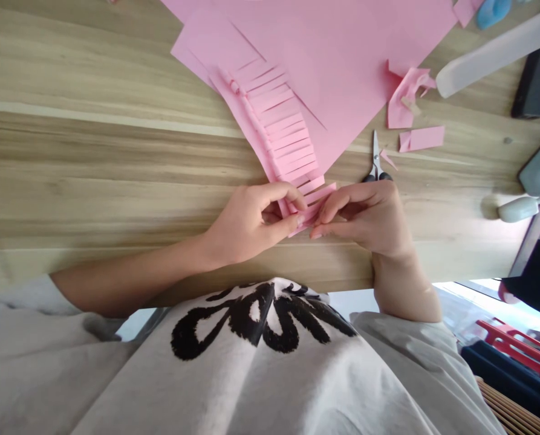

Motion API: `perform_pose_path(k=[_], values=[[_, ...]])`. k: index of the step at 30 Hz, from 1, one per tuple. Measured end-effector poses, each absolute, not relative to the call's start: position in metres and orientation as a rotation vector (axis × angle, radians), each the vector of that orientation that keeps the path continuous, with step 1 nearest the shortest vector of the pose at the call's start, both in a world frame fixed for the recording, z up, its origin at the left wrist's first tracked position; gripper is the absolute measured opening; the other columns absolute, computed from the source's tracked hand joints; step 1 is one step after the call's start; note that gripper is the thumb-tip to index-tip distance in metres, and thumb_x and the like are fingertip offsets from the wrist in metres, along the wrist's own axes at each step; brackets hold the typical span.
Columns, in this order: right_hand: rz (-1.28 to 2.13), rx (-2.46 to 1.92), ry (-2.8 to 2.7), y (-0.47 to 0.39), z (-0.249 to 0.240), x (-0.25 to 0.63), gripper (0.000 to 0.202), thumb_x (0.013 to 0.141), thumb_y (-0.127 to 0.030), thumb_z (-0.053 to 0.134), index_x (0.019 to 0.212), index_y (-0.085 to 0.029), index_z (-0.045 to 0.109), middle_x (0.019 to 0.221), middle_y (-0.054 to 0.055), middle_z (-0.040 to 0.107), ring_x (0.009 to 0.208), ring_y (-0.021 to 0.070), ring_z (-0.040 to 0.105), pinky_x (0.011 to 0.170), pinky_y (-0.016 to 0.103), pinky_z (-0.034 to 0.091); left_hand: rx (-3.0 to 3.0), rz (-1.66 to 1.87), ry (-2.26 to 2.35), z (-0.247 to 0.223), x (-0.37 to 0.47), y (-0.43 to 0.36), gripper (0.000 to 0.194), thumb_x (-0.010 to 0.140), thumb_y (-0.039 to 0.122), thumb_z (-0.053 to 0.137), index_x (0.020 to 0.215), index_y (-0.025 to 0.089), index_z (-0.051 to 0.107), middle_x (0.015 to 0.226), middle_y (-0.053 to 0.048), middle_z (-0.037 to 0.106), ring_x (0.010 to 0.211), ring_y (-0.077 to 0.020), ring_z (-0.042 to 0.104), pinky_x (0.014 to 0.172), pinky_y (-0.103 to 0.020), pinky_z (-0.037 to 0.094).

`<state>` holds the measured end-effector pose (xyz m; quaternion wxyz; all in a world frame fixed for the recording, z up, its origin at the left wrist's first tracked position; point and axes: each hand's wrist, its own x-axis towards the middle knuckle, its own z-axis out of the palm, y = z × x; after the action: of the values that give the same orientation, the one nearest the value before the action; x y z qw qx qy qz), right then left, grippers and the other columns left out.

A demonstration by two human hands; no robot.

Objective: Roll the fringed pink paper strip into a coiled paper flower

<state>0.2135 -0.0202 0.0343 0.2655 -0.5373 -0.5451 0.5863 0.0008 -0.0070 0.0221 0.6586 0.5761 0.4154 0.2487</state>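
Near the front edge of the wooden table (92, 151): two bare hands come together at the close end of a fringed pink strip (292, 136).
Fringed pink strip: lies aslant, its far part over pink paper, its near end between the hands; slits cut its right side into narrow tabs, and a rolled-looking ridge follows its left side.
Left hand (247, 223): thumb and index finger pinch the strip's near end; the other fingers are partly hidden.
Right hand (369, 214): thumb and index finger narrow on the last tabs, just beside the left fingertips.
Large pink sheet (351, 66): flat beyond the hands, one corner pointing toward them.
Scissors (375, 157): just beyond the right hand, blades together and pointing away, dark handles partly covered.
Crumpled pink scrap (401, 109): right of the sheet, near a small pink rectangle (426, 139).
Shirt (233, 393): pale, with a black print.
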Motion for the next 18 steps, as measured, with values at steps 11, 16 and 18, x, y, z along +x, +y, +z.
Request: perform_pose_path(k=[11, 16, 18], values=[[1.575, -1.406, -1.483, -0.0217, 0.031, 0.2124, 0.03, 0.058, -0.037, 0.092, 0.058, -0.022, 0.066, 0.06, -0.002, 0.065, 0.054, 0.0111, 0.054, 0.048, 0.027, 0.042, 1.319, 0.566, 0.928, 0.0207, 0.0001, -0.0077, 0.008, 0.081, 0.019, 0.07, 0.088, 0.017, 0.066, 0.073, 0.001, 0.067, 0.064, -0.0104, 0.065, 0.06, -0.02, 0.055], [1.522, -1.373, -1.51, -0.0201, 0.0312, 0.2134, 0.024, 0.06, -0.033, 0.092, 0.059, -0.022, 0.07, 0.063, -0.001, 0.069, 0.059, 0.0131, 0.06, 0.052, 0.028, 0.046, 1.307, 0.583, 0.919, 0.0201, -0.0005, -0.0074, 0.007, 0.081, 0.018, 0.069, 0.088, 0.016, 0.066, 0.074, 0.0, 0.068, 0.063, -0.0105, 0.066, 0.06, -0.02, 0.055], [1.516, -1.319, -1.551, -0.0182, 0.0322, 0.2154, 0.019, 0.062, -0.028, 0.091, 0.062, -0.023, 0.073, 0.066, -0.001, 0.072, 0.062, 0.0135, 0.063, 0.057, 0.028, 0.05, 1.305, 0.582, 0.921, 0.0203, -0.0002, -0.0072, 0.007, 0.081, 0.017, 0.068, 0.087, 0.016, 0.066, 0.073, 0.0, 0.068, 0.063, -0.0105, 0.066, 0.059, -0.02, 0.055]])
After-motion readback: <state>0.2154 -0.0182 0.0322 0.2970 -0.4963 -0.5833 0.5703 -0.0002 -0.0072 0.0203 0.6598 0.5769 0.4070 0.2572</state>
